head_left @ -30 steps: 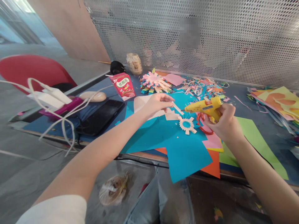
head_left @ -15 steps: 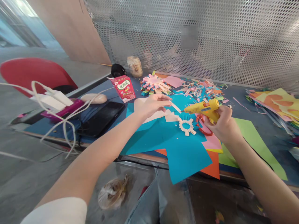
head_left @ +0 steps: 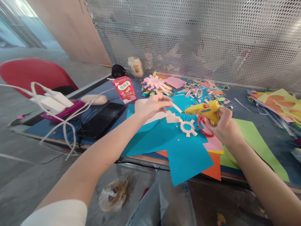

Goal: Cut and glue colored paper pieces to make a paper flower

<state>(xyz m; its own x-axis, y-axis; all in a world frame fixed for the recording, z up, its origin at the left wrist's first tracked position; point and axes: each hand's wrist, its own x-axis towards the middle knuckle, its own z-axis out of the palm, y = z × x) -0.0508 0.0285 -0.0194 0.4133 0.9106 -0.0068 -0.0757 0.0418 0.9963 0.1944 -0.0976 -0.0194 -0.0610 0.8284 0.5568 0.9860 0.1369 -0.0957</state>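
Note:
My left hand (head_left: 154, 106) pinches a narrow pale pink paper strip (head_left: 176, 107) by one end, above the blue paper (head_left: 150, 138). Gripped in my right hand (head_left: 225, 124) is a yellow hot glue gun (head_left: 203, 109), its nozzle pointing left at the strip's free end; the tip looks to be touching it or very close. Just below the nozzle lies a pale ring of paper (head_left: 188, 128) with short tabs sticking out around it. Red-handled scissors (head_left: 204, 127) rest behind the glue gun, partly covered by my right hand.
A layered paper flower (head_left: 156, 84) and a heap of paper scraps (head_left: 207, 89) lie at the back, before a perforated metal panel (head_left: 150, 34). To the left are a red drink carton (head_left: 124, 89), a black phone (head_left: 102, 121) and white cables (head_left: 64, 125). Green paper (head_left: 254, 141) lies at right.
Almost nothing differs. The glue gun and my right hand have shifted very slightly left; my left hand keeps the strip in the same place.

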